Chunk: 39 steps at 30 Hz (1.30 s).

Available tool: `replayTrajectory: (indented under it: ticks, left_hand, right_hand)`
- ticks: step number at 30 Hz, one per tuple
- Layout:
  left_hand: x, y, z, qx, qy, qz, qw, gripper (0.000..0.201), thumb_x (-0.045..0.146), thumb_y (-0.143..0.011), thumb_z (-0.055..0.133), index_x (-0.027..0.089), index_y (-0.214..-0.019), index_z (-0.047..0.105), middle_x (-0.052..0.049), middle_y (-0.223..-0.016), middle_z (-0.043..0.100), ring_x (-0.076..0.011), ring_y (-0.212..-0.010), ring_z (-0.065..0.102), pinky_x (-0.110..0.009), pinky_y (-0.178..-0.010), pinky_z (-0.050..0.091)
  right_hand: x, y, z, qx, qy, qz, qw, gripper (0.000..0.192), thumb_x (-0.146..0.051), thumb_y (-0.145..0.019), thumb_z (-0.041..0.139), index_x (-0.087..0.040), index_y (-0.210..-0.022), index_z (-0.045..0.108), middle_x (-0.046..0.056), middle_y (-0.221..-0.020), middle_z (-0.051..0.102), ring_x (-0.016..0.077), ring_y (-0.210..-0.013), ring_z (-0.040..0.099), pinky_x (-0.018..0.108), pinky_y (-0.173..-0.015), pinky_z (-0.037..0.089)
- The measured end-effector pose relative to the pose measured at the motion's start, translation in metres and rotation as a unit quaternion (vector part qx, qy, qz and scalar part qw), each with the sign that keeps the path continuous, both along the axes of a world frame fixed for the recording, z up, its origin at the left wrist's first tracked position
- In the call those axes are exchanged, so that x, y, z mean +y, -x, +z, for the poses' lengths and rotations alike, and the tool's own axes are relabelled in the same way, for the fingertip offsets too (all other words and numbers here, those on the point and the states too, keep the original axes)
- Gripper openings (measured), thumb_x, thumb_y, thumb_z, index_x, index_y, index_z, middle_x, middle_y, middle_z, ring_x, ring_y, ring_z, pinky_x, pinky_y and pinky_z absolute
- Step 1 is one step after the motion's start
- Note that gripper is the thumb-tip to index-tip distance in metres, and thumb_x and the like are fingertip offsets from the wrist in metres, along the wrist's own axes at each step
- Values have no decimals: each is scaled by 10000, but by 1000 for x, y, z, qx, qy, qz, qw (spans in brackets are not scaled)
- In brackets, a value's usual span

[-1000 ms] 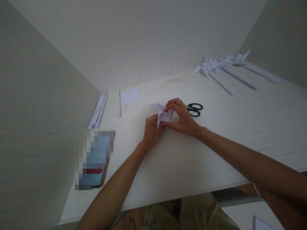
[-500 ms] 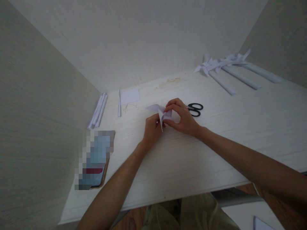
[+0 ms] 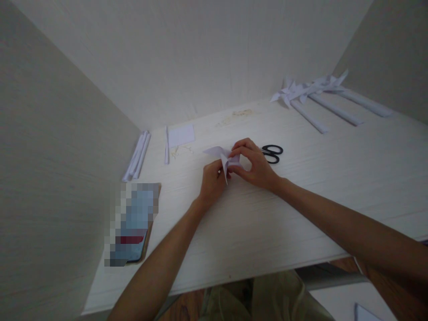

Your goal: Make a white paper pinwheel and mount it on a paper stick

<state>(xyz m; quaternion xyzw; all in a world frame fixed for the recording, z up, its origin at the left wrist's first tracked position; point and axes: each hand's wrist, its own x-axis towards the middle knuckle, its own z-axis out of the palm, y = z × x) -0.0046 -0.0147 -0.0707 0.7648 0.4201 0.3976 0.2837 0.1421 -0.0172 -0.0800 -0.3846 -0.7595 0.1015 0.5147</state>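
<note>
folded paper (image 3: 224,157) at frame centre | pinched between left hand (image 3: 211,182) and right hand (image 3: 256,166) | scissors (image 3: 272,153) just right

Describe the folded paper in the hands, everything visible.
The folded paper is white, thin and creased into pointed flaps: one juts left, one points down toward the table. It sits raised at the table's middle, pinched between the left hand and the right hand, which hide its right part. Scissors lie just beyond, apart.
</note>
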Motion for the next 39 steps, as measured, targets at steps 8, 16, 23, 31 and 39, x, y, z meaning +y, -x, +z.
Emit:
replayTrajectory:
  ticks: [8,16,23,31,39]
  left_hand:
    - [0,0,0,-12,12,-1,1000,242,34,-697,425,141,-494,501,21,-482,524,-73,-450,474,-187,-470,384]
    - [2,1,-6,58,-39,8,998,200,54,-689,461,138,-511,496,12,-501,530,-89,-485,467,-200,-476,343]
    - [3,1,-7,57,-56,-7,997,239,55,-709,446,142,-495,509,11,-511,554,-87,-497,490,-202,-505,364]
    - [2,2,0,-58,87,2,994,219,66,-709,411,130,-576,573,4,-519,585,-70,-431,491,-178,-436,380]
    - [8,6,-6,-175,185,-2,967,169,134,-735,427,146,-661,578,13,-531,585,-81,-457,533,-178,-426,392]
  right_hand:
    - [-4,-3,4,18,-4,33,999,249,-369,-791,507,-249,-1003,556,69,-1054,510,208,-1021,469,413,-864,384]
    - [-8,-3,6,-40,-2,68,997,390,-493,-849,326,-287,-1089,554,47,-1316,361,226,-1216,312,455,-982,259]
    - [-9,-3,8,-23,18,60,998,352,-467,-847,357,-260,-1005,594,50,-1286,402,223,-1201,339,441,-986,270]
    - [-3,-3,3,64,27,48,996,343,-422,-864,353,-297,-1140,515,34,-1298,412,198,-1200,359,432,-992,293]
    - [7,-4,-4,125,86,-11,988,384,-407,-748,568,-309,-1117,518,50,-1280,430,213,-1174,398,405,-852,439]
